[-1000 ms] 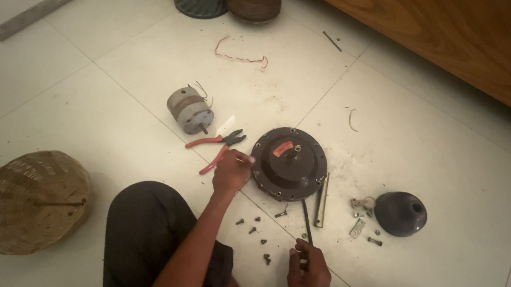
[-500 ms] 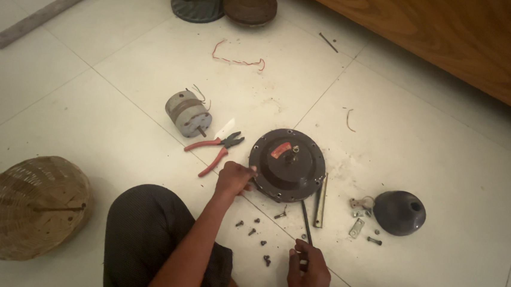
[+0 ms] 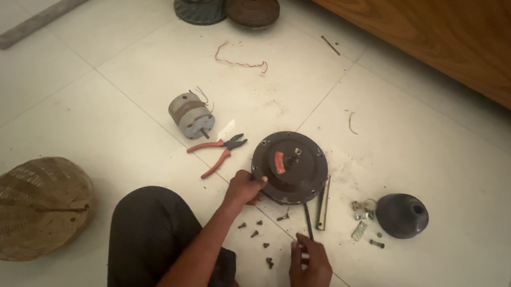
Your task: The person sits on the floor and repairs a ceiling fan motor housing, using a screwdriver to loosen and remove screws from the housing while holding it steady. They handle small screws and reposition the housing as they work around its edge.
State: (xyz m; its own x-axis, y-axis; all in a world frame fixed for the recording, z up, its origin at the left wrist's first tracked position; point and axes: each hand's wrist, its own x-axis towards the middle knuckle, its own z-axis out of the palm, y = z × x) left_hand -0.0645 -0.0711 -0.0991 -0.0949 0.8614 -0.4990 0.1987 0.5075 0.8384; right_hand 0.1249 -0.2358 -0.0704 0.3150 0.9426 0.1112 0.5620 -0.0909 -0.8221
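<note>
A person sits on a pale tiled floor, seen from above. The left hand (image 3: pixel 244 188), just left of centre, is closed on the near-left rim of a dark round motor housing (image 3: pixel 290 167), which lies flat on the floor in the middle of the frame with a red mark on top. The right hand (image 3: pixel 310 272), at the bottom centre, grips the handle of a dark screwdriver (image 3: pixel 308 220); its shaft slants up toward the housing's lower edge, and whether the tip touches it cannot be told. Small dark screws (image 3: pixel 258 232) are scattered on the tile between the two hands. A flat metal bar (image 3: pixel 322 203) lies just right of the screwdriver, beside the housing. Further right sit small metal fittings (image 3: pixel 361 212) and a dark domed cap (image 3: pixel 402 215). Left of the housing lie red-handled pliers (image 3: pixel 216 150), and above them a grey cylindrical motor (image 3: pixel 191 115) with loose wires. A woven basket (image 3: pixel 32 206) lies upturned at the lower left. A thin red wire (image 3: pixel 240 61) curls in the upper middle, and two round bases (image 3: pixel 226 5) stand at the top edge, with a wooden panel (image 3: pixel 455 37) across the upper right.
</note>
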